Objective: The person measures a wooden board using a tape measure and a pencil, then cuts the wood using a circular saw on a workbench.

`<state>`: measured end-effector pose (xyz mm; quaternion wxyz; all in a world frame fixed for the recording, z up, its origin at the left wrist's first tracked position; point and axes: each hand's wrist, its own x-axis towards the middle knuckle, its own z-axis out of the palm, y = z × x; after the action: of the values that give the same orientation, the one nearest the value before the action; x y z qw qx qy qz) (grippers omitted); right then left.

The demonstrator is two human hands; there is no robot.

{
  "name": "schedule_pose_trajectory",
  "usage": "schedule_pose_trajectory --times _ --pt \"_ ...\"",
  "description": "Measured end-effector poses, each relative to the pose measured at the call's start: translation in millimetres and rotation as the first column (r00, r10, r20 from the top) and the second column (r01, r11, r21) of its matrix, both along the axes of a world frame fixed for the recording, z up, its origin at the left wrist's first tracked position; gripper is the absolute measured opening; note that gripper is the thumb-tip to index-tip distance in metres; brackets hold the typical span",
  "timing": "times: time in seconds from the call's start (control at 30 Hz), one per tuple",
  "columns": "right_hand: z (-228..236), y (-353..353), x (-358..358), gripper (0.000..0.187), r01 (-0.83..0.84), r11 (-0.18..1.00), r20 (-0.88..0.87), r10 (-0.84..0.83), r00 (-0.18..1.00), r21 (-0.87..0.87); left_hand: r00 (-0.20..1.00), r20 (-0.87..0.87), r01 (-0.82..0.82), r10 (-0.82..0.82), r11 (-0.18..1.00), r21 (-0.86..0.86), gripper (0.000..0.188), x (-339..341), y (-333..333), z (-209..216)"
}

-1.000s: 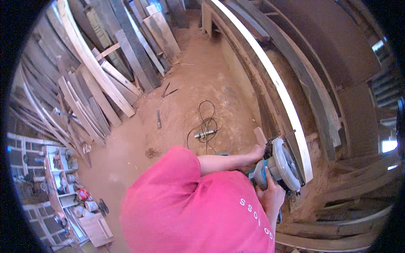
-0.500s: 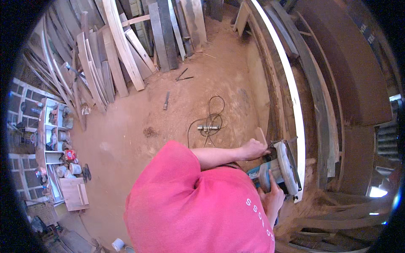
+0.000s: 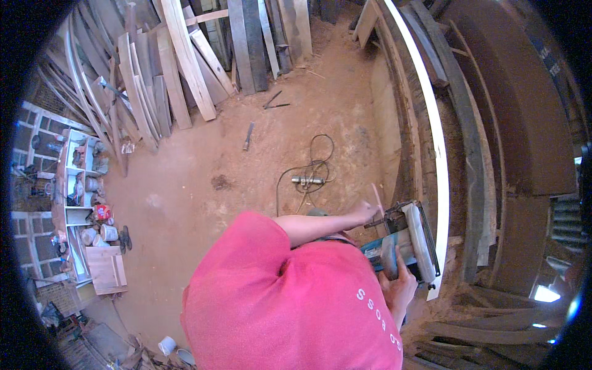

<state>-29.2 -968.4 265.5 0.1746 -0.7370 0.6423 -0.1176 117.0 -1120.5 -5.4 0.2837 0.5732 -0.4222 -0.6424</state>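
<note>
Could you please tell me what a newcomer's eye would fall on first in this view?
Probably the large pink-red shirt filling the lower middle. Next might come the circular saw, right of centre, with the right hand on it, by the lower end of a bright pale board that runs down the right side. Long planks stand at upper left.

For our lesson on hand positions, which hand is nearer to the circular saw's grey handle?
Right. The right hand is on the grey handle; the left hand is apart from it, farther forward, near the circular saw's front.
</note>
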Motion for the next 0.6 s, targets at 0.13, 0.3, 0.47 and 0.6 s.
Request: schedule_pose_trajectory --times 0.13,0.3,0.47,0.6 --pt "-12.5 3.5 -12.4 0.077 0.062 0.997 -0.001 -0.062 0.998 -0.037 0.987 0.082 -0.149 0.136 0.971 0.188 0.051 0.9 10.7 9.6" --pt "-27.6 -3.7 -36.3 0.073 0.059 0.983 0.211 -0.022 0.977 -0.174 0.706 -0.689 0.191 0.165 0.892 0.41 0.06 -9.0 1.0 22.9" --pt "-13.1 -2.8 -41.0 0.065 0.182 0.966 0.283 -0.125 0.951 -0.185 0.719 -0.694 0.099 0.043 0.982 0.164 0.051 -9.9 -8.2 53.6" --pt "-29.2 1.4 -56.9 0.061 0.352 0.931 0.463 -0.27 0.844 -0.099 0.841 -0.539 0.079 -0.043 0.996 0.044 0.06 11.2 -8.7 46.0"
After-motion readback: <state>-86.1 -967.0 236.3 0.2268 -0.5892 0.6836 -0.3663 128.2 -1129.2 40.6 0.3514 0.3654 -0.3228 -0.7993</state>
